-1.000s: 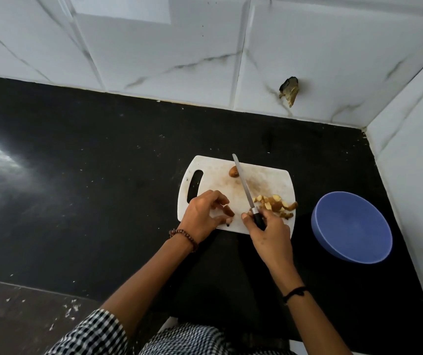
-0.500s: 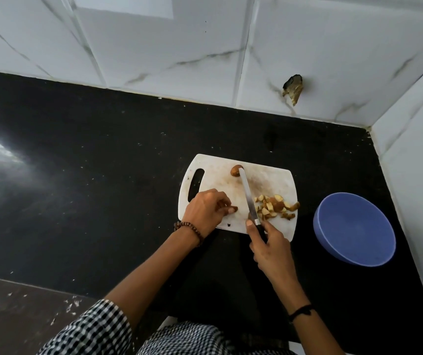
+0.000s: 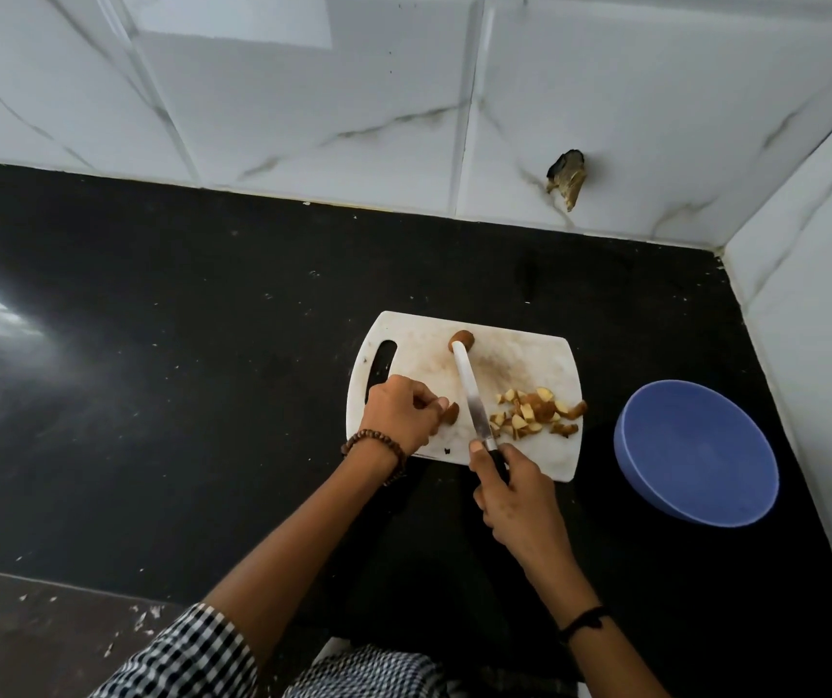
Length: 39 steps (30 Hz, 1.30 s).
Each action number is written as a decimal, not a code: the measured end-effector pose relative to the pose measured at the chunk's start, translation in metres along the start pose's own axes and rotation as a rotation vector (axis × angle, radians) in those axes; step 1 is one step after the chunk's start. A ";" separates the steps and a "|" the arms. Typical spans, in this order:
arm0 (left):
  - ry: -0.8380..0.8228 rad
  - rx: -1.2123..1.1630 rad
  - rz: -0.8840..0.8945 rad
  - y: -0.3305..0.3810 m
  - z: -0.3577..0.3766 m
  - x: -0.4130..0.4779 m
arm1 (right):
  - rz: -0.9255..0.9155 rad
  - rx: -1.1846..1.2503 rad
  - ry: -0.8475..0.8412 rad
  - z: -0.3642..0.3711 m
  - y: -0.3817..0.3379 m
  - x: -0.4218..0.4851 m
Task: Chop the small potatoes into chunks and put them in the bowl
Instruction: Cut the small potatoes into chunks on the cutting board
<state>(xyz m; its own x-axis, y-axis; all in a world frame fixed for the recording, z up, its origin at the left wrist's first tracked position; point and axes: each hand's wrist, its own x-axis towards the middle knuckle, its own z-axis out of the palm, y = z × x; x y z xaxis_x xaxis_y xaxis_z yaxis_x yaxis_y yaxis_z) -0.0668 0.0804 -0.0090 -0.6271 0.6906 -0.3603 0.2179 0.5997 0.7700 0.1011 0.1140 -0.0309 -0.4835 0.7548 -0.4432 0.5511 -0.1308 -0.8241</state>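
A white cutting board [image 3: 529, 355] lies on the black counter. My left hand [image 3: 401, 413] pinches a small brown potato piece [image 3: 451, 413] on the board's near left part. My right hand [image 3: 509, 488] grips the black handle of a knife [image 3: 471, 395]; its blade runs away from me, and its tip touches a whole small potato [image 3: 463, 339] at the board's far edge. A heap of cut potato chunks [image 3: 537, 413] lies to the right of the blade. The blue bowl [image 3: 695, 450] stands to the right of the board; I see nothing in it.
White marble-look tiled walls close the counter at the back and on the right, forming a corner behind the bowl. A broken hole [image 3: 567, 178] shows in the back wall. The black counter [image 3: 177, 370] stretches far to the left of the board.
The knife has slid forward so that its tip reaches the whole potato at the far edge. My left hand stays on the potato piece it pinches.
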 end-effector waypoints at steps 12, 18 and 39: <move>-0.007 0.133 0.190 0.002 0.002 -0.003 | -0.028 -0.242 0.007 -0.010 -0.010 -0.008; 0.013 0.160 0.194 0.003 0.005 -0.001 | -0.041 -0.390 -0.005 -0.010 -0.014 -0.007; 0.061 0.130 0.177 0.001 0.010 -0.002 | -0.012 -0.832 -0.069 -0.011 -0.015 -0.036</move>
<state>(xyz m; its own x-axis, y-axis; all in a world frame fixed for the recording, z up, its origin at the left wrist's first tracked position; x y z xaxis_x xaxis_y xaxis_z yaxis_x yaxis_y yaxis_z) -0.0582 0.0839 -0.0128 -0.6138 0.7663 -0.1898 0.4205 0.5208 0.7429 0.1177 0.0953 0.0011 -0.5188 0.7082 -0.4789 0.8546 0.4151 -0.3119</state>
